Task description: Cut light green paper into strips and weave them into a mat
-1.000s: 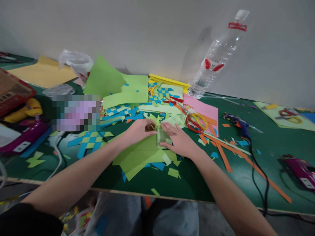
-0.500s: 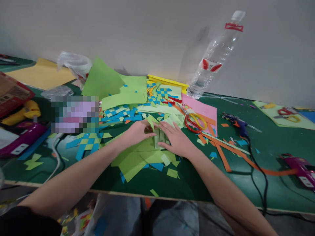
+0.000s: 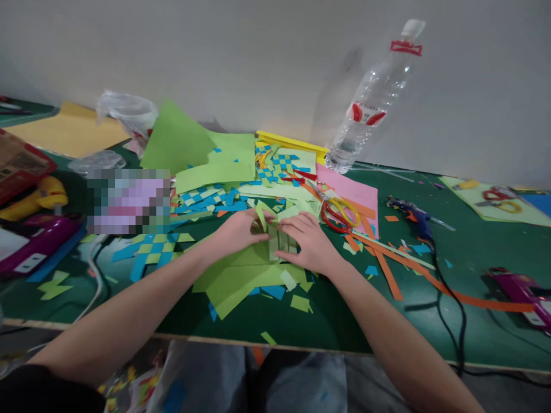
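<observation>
- between the left hand (image 3: 239, 232) and the right hand (image 3: 310, 241), near the middle of the green table (image 3: 322, 321), are the pale green strips (image 3: 274, 246), with a larger green sheet (image 3: 232, 281) spread below them.
- the left fingers bend in close to a curled green strip (image 3: 260, 218); i cannot tell whether they pinch it. the right hand is loosely spread, thumb well apart from the fingers, its tips at the pale strips.
- thin paper like this would probably skew if the right hand pressed too lightly.
- a hard tug on the curled strip might crease or tear it.
- loose scraps (image 3: 302, 302) near the sheet could slide under it and hide its edge.
- a right arm swung outward might snag the black cable (image 3: 464, 327) and drag the glue gun (image 3: 411, 218).
- around the work, the table is littered with cut paper; scissors (image 3: 332, 205) lie just beyond the right hand, orange strips (image 3: 390, 278) to the right.
- behind, a clear bottle (image 3: 365, 109) stands, looking slanted, near a plain grey wall (image 3: 215, 51).
</observation>
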Motion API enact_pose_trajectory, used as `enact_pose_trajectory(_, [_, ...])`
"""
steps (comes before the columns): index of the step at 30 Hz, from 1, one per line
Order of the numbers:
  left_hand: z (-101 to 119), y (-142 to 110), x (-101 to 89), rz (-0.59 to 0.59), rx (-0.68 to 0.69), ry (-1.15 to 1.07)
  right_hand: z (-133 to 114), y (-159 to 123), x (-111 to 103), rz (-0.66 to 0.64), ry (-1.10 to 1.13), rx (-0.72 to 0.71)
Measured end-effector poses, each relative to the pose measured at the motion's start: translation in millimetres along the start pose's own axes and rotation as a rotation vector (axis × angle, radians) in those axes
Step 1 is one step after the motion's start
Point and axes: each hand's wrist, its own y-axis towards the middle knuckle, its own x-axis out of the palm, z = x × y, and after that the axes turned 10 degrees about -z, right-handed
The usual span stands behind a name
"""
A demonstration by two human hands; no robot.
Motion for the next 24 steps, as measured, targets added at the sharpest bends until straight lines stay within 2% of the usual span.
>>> enact_pose_trajectory(8, [4,-3,-2.6,0.174,0.011,-0.004,-1,2,3,-0.047,0.048,-0.035])
enact_pose_trajectory(16, [6,-3,-3.8,0.19,-0.002,0.045,-1,2,6,-0.069,0.065,-0.03])
enact_pose_trajectory(24, [3,0,-0.6,0.131,-0.018,0.094,-1,3,7,-0.049,0.085,-0.022])
